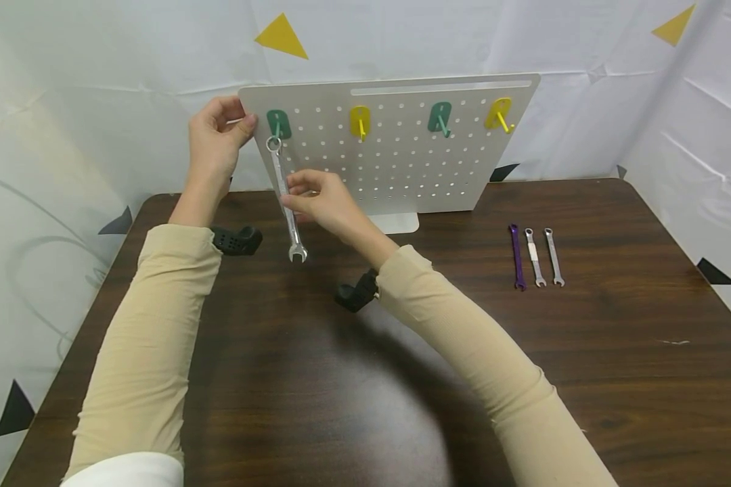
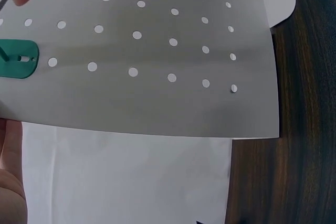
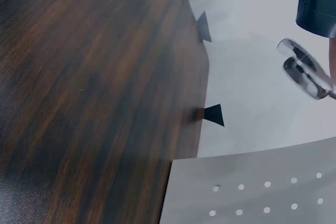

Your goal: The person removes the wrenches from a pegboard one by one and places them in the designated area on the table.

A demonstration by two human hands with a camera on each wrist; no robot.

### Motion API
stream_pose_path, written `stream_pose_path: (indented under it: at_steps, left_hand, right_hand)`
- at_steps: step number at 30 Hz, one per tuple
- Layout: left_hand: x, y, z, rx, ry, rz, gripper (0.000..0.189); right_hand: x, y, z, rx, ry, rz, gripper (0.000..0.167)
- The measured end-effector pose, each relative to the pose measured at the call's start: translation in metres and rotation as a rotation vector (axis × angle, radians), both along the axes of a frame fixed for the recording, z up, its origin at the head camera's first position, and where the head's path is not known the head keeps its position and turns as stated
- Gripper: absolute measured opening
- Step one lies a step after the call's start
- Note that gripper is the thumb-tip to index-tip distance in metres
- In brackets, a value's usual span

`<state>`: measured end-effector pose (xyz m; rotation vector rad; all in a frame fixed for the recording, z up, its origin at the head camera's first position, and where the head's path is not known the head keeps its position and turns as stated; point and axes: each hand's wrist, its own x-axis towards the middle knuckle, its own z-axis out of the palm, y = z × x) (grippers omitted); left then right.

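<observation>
My left hand (image 1: 216, 138) holds the upper left edge of a grey pegboard (image 1: 317, 95), thumb at the front. My right hand (image 1: 329, 199) pinches a silver combination wrench (image 1: 289, 220) around the middle of its shank. The wrench hangs slightly slanted, ring end up, open end down. Its ring overlaps the tip of the left green hook (image 1: 278, 122) in the head view; I cannot tell whether the hook passes through it. In the right wrist view the wrench's shiny open end (image 3: 304, 72) shows at the right.
Along the board's top sit a yellow hook (image 1: 360, 123), another green hook (image 1: 440, 118) and a second yellow hook (image 1: 499, 115). On the brown table (image 1: 268, 406), right of the board, lie a purple wrench (image 1: 517, 257) and two silver wrenches (image 1: 535, 257). A white foot (image 1: 396, 223) supports the board.
</observation>
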<state>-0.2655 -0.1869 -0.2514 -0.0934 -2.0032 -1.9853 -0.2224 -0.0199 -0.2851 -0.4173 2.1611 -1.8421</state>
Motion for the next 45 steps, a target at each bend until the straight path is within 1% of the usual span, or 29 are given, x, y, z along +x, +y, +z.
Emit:
stream_pose_path:
  at_steps: [4,10,17,22,28,31,37,42,45]
  left_hand:
    - [0.0,0.0,-0.001,0.004,0.008,-0.002,0.023]
    - [-0.002,0.0,-0.001,0.018,0.009,-0.013,0.023]
    - [-0.002,0.0,-0.001,0.0,-0.002,-0.005,0.023]
    - [-0.002,0.0,-0.001,0.004,-0.003,-0.007,0.022]
    - [-0.002,-0.001,-0.002,-0.001,0.004,-0.005,0.021]
    - [-0.002,-0.002,-0.002,0.004,-0.006,-0.003,0.021]
    - [-0.003,-0.003,-0.002,-0.013,-0.014,0.007,0.021]
    - [-0.002,-0.003,0.0,-0.005,-0.025,0.004,0.021]
    - [-0.002,-0.004,0.0,-0.024,-0.024,0.009,0.02]
  right_hand:
    - [0.0,0.0,0.001,-0.008,-0.012,0.004,0.033]
    - [-0.002,0.001,0.004,-0.048,-0.022,0.003,0.033]
    - [-0.002,0.002,0.007,-0.063,-0.018,-0.004,0.033]
    - [-0.002,0.004,0.008,-0.061,-0.012,-0.012,0.033]
    - [-0.003,0.007,0.01,-0.093,0.001,-0.015,0.031]
    - [-0.004,0.01,0.012,-0.097,0.01,-0.022,0.031]
    - [-0.005,0.017,0.016,-0.092,0.008,-0.046,0.031]
    - [-0.008,0.025,0.014,-0.101,-0.012,-0.06,0.034]
    - [-0.009,0.031,0.012,-0.089,-0.02,-0.068,0.034]
